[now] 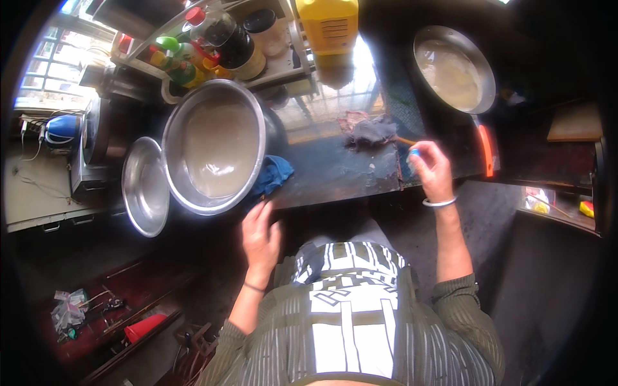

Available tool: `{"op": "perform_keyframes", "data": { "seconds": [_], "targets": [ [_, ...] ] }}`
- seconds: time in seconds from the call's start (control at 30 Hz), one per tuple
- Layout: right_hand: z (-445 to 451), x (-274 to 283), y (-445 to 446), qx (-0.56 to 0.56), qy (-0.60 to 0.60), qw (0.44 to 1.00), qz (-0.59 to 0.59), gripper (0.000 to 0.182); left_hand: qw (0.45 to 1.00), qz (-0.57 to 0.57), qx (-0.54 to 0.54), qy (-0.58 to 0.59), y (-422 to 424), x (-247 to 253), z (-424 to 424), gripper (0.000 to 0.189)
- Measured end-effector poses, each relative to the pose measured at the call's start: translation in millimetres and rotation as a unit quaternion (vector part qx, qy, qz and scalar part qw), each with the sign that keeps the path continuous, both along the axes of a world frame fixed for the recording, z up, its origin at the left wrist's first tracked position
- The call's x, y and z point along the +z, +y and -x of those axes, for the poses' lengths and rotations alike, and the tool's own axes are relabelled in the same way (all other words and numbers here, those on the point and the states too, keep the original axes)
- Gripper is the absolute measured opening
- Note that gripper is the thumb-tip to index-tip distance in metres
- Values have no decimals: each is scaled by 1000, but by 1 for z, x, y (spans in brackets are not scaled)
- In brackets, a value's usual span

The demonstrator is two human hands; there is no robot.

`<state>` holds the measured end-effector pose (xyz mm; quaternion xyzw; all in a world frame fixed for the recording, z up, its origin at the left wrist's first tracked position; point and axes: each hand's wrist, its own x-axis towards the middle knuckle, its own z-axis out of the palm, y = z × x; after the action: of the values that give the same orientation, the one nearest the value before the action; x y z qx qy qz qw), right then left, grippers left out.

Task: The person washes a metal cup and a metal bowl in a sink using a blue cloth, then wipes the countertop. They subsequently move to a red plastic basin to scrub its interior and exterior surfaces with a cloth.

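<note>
My right hand (433, 170) is raised at the front edge of the dark counter (321, 169). Its fingers pinch a small blue and clear object (413, 159), too small to identify. Just behind it, a thin brown stick (405, 141) reaches toward a crumpled grey rag (371, 131). My left hand (260, 236), slightly blurred, hangs in front of a blue cloth (274, 176) with fingers apart and nothing visible in them. Beside the cloth stands a large metal basin (212, 210) of cloudy liquid. Farther right, a frying pan (488, 91) with an orange handle holds pale, cloudy liquid.
A shallow metal bowl (145, 212) sits left of the basin. Behind are a rack (285, 72) with a dark sauce bottle (236, 50) and a large yellow jug (333, 29). A red-brown bench (130, 284) holding small items stands low at left.
</note>
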<state>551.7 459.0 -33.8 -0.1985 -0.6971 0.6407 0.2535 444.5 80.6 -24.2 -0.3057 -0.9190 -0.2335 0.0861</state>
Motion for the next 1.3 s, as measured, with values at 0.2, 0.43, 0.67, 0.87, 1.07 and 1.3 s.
{"op": "perform_keyframes", "data": {
  "seconds": [0.2, 0.43, 0.67, 0.87, 1.07, 1.3],
  "targets": [
    [19, -11, -1, 3, 17, 995, 97, 12, 988, 133, 60, 50, 9, -46, 68, 72],
    [117, -17, -8, 28, 35, 915, -401, 17, 972, 99, 149, 152, 15, -81, 109, 49],
    [189, -39, 1, 194, 19, 801, -566, 34, 981, 18, 120, 149, 30, -88, 124, 44],
    [232, -74, 4, 183, 41, 822, -538, 31, 981, -5, 111, 157, 36, -103, 123, 46],
    [210, -106, 9, 286, 125, 822, -476, 25, 982, 1, 114, 148, 52, -112, 128, 45],
    [26, -153, 31, 376, 18, 832, -408, 25, 981, 1, 154, 121, 77, -124, 140, 45]
  ]
}}
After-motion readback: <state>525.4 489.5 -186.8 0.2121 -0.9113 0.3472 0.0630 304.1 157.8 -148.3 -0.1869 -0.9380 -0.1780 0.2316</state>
